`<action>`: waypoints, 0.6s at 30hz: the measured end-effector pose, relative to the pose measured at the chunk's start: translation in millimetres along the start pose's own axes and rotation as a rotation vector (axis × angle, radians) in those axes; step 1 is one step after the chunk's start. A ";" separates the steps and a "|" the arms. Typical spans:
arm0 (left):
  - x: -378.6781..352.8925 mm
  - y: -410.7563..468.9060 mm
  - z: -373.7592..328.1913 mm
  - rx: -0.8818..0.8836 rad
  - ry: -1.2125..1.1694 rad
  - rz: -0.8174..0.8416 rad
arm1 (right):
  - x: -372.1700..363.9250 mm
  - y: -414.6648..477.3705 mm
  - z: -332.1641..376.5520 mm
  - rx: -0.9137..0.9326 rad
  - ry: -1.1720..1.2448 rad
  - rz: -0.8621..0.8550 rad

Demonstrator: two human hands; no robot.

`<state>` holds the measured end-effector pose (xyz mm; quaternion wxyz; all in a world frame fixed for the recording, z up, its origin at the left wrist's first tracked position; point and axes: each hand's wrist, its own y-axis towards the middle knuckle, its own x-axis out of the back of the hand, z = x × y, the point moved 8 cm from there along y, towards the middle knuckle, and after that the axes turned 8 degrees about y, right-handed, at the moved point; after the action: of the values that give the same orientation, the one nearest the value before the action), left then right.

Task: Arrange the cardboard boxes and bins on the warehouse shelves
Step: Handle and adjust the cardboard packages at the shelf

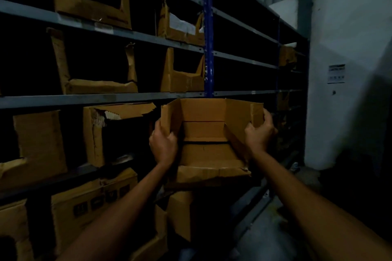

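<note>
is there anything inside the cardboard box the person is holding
No, the cardboard box gripped by the left hand and right hand shows only bare flaps inside.

The held box (203,133) is right below the grey shelf beam (84,99) and blue upright (207,27) at 12 o'clock. At 9 o'clock a torn carton (95,133) fills the bay beside the left hand (163,144). Cartons (180,214) crowd in at 6 o'clock. Beyond the right hand (259,133), dark bays (244,78) at 1 o'clock look open.
</note>
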<state>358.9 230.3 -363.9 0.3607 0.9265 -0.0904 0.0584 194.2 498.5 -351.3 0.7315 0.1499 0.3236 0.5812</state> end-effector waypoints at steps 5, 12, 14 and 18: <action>-33.3 -0.8 0.2 -0.023 0.073 -0.028 | -12.4 34.7 -37.4 -0.011 0.008 0.039; -80.6 -20.0 -6.1 -0.029 0.098 -0.029 | -8.4 77.5 -83.4 -0.005 0.007 0.056; -91.7 -20.5 -8.5 -0.008 0.116 -0.032 | -8.0 85.1 -90.8 0.005 0.006 0.065; -103.8 -1.1 -4.3 0.013 0.078 -0.063 | -24.0 93.6 -96.8 0.026 0.004 0.118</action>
<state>257.6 247.0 -379.4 0.3596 0.9282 -0.0465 0.0836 58.2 486.7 -360.6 0.6933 0.1770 0.3234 0.6192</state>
